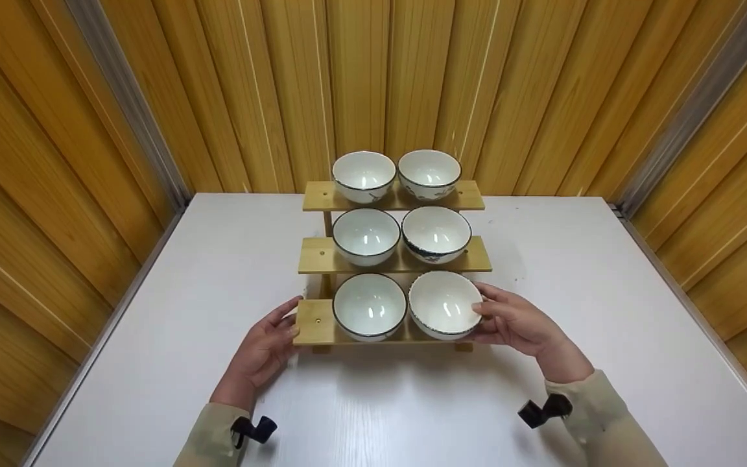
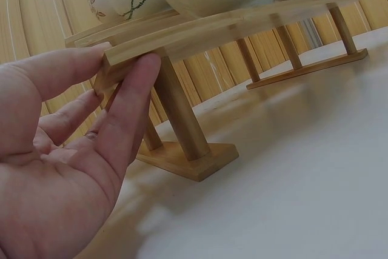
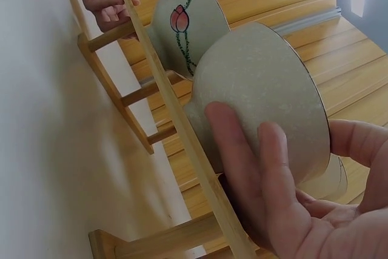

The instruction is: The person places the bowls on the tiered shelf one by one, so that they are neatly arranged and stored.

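A three-tier wooden rack [image 1: 313,322] carries white bowls in pairs, one pair on each tier. At the lowest tier's left end, my left hand [image 1: 263,353] pinches the board, with a finger under it in the left wrist view. My right hand [image 1: 522,327] holds the front right bowl [image 1: 441,305], thumb at the rim and fingers against its outer side. That bowl sits on the lowest board, beside the front left bowl [image 1: 369,306], whose side shows a red flower bud [image 3: 179,19] in the right wrist view.
Behind the front pair stand two middle bowls [image 1: 366,235] and two top bowls [image 1: 364,174] on the higher boards. The rack stands on a white table [image 1: 231,240], with wood-patterned panels [image 1: 360,78] behind and at both sides.
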`<state>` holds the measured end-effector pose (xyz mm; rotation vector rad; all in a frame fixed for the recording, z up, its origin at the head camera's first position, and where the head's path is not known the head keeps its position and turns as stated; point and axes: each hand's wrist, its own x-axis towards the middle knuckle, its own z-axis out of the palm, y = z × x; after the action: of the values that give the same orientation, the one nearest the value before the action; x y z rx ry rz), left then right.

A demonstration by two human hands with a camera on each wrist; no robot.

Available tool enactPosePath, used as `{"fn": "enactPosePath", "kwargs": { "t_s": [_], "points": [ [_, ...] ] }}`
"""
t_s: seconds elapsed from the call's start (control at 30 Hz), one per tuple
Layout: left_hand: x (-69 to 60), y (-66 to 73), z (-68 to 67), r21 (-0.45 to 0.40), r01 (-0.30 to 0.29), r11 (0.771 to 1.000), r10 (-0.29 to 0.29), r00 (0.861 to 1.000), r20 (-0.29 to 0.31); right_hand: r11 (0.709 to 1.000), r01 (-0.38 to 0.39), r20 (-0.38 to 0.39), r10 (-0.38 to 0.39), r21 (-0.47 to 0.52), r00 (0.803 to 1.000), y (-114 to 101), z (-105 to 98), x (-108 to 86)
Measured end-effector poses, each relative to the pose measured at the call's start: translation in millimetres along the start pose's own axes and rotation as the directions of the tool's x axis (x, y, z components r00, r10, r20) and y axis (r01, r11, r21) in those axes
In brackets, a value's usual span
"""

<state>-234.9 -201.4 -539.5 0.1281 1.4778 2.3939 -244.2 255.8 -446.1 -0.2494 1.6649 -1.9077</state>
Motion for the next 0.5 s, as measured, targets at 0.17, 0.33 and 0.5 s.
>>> {"fn": "enactPosePath", "kwargs": {
  "t_s": [0.17,0.33,0.5],
  "points": [
    [0.3,-0.6,0.9,-0.009,-0.005,1.0,0.005,1.0,0.009,1.0,-0.01,0.006,0.01,-0.006,1.0,0.1,-2.5,-2.3],
    [0.7,-0.8,1.4,0.008,-0.006,1.0,0.006,1.0,0.009,1.0,-0.01,0.017,0.01,0.001,1.0,-0.2,-8.1,-6.1],
    [0.4,0.4,0.1,0.017,0.001,1.0,-0.001,1.0,-0.001,1.0,0.008,0.042,-0.008,0.003,0.999,0.2,-17.5,-11.0]
  ]
}}
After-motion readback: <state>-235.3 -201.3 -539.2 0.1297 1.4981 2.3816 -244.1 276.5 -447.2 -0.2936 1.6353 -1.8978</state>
